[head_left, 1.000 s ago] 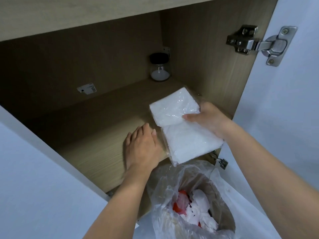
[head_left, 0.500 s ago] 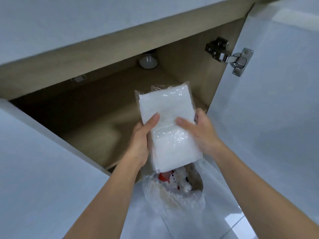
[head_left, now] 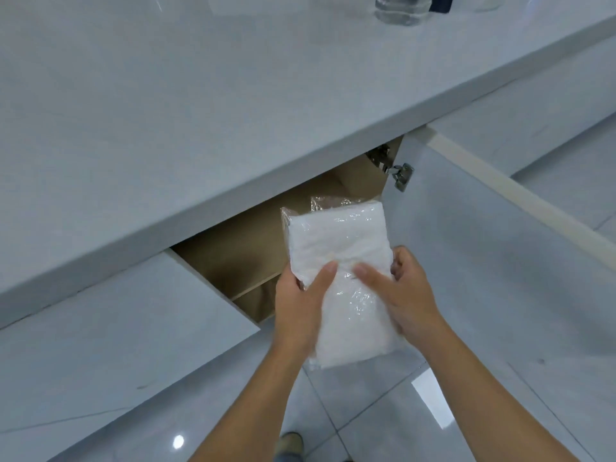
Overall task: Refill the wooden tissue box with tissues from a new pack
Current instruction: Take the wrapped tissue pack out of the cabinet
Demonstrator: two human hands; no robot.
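A new pack of white tissues (head_left: 340, 248) in clear crinkled plastic is held upright in front of the open cabinet. My left hand (head_left: 300, 305) grips its left edge, thumb across the front. My right hand (head_left: 403, 295) grips the right edge, thumb also on the front. The wooden tissue box is not in view.
A pale countertop (head_left: 200, 111) runs across the upper half, with a clear glass jar (head_left: 403, 8) at its far edge. Below it the wooden cabinet interior (head_left: 240, 245) stands open; its white door (head_left: 500, 261) swings out on the right with a metal hinge (head_left: 401, 175). Glossy floor tiles lie below.
The view has risen from inside the cabinet to above the countertop. The pack came out of the cabinet; my left hand joined my right on it. The bin bag has dropped out of sight.
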